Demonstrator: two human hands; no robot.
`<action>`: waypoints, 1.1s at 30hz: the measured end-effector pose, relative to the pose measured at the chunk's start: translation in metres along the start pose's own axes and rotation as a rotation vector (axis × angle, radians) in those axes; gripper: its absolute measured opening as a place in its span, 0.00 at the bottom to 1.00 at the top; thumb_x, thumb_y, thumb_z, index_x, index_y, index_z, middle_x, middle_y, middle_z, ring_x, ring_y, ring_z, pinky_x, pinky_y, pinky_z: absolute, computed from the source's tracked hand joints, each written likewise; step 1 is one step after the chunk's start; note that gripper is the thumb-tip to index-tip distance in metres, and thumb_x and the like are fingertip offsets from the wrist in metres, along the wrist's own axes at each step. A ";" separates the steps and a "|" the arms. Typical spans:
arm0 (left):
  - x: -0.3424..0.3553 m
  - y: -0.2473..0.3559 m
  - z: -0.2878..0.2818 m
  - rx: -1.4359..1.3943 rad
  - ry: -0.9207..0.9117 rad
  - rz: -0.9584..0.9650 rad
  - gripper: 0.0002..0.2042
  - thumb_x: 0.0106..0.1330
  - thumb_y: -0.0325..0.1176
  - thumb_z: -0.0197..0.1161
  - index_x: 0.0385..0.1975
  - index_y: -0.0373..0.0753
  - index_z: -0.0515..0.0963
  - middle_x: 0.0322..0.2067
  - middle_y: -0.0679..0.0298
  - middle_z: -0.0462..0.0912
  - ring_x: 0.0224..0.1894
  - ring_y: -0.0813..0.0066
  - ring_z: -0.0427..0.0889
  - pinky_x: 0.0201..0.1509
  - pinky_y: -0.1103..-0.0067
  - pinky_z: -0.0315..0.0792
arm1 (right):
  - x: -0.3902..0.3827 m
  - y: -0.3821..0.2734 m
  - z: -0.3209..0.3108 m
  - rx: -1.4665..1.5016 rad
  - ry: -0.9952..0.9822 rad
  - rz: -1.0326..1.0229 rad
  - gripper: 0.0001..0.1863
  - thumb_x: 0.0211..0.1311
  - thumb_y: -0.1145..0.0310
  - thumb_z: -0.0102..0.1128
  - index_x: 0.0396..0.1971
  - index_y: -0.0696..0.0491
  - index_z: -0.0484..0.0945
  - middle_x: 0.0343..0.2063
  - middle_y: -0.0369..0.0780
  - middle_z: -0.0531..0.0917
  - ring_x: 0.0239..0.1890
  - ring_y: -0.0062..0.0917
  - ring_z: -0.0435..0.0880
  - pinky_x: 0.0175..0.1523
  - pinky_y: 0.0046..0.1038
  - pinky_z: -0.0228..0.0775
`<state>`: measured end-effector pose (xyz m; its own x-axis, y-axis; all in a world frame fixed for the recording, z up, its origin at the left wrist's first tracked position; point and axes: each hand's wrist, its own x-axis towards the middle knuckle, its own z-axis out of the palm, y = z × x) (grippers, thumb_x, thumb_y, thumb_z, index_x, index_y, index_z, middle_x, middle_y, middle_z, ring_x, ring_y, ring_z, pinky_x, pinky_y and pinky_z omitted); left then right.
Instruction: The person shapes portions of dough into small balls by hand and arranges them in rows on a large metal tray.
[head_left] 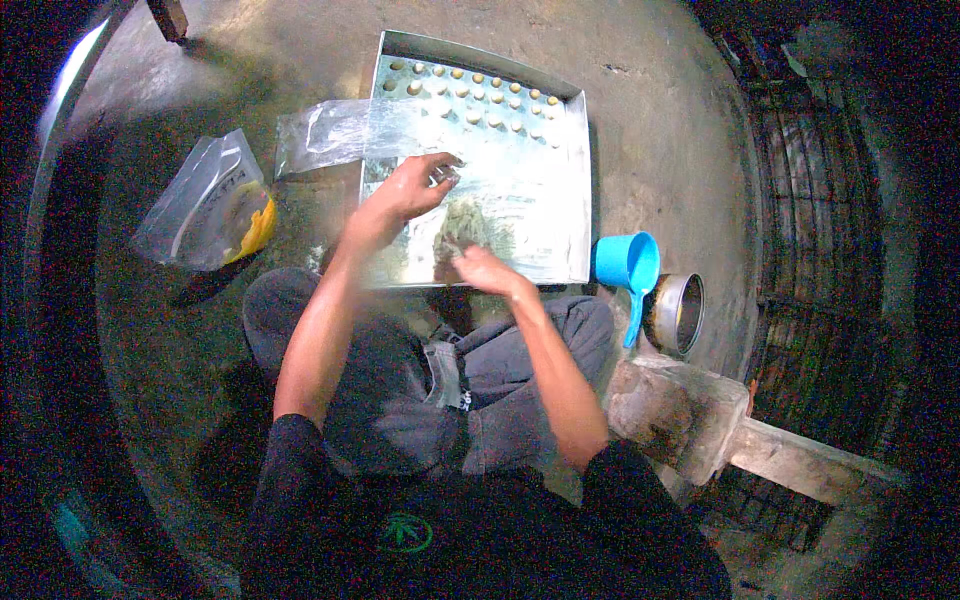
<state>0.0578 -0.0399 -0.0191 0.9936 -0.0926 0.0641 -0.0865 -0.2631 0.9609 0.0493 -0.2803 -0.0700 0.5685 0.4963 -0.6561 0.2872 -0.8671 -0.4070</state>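
A shallow square metal tray lies on the floor before my crossed legs. Small pale round balls, apparently dough, sit in rows across its far part. Nearer me is a lump of greenish-grey dough on the whitish, smeared tray bottom. My left hand hovers over the tray's left half, its fingers curled together around something small that I cannot make out. At the near side of the dough is my right hand, its fingertips against or just beside the lump; they are blurred and partly hidden.
A clear plastic sheet or bag overlaps the tray's left edge. Further left lies a plastic bag with something yellow inside. Right of the tray stand a blue dipper and a round metal tin, near a low wooden block.
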 end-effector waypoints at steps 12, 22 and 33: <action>0.002 -0.004 0.000 0.085 0.005 0.060 0.16 0.65 0.37 0.57 0.49 0.36 0.76 0.46 0.52 0.81 0.47 0.58 0.81 0.50 0.68 0.75 | -0.018 -0.101 -0.022 -0.115 0.118 0.138 0.33 0.60 0.57 0.46 0.56 0.69 0.63 0.53 0.62 0.71 0.56 0.50 0.72 0.61 0.42 0.62; 0.006 0.009 0.000 -0.025 0.007 0.046 0.17 0.65 0.37 0.58 0.50 0.37 0.76 0.46 0.53 0.81 0.45 0.62 0.81 0.48 0.70 0.75 | 0.001 -0.100 0.014 -0.132 0.268 -0.072 0.30 0.62 0.60 0.48 0.55 0.69 0.63 0.43 0.60 0.77 0.46 0.50 0.78 0.53 0.41 0.69; 0.007 0.017 -0.007 -0.031 0.031 0.051 0.17 0.64 0.38 0.59 0.51 0.38 0.76 0.45 0.54 0.81 0.45 0.63 0.81 0.49 0.70 0.75 | 0.010 -0.127 -0.009 -0.221 0.288 0.152 0.22 0.61 0.55 0.51 0.43 0.61 0.77 0.40 0.53 0.81 0.42 0.44 0.82 0.48 0.42 0.74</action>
<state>0.0639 -0.0385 -0.0003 0.9898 -0.0753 0.1211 -0.1353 -0.2291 0.9640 0.0251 -0.1651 -0.0195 0.8016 0.3559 -0.4803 0.3239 -0.9339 -0.1514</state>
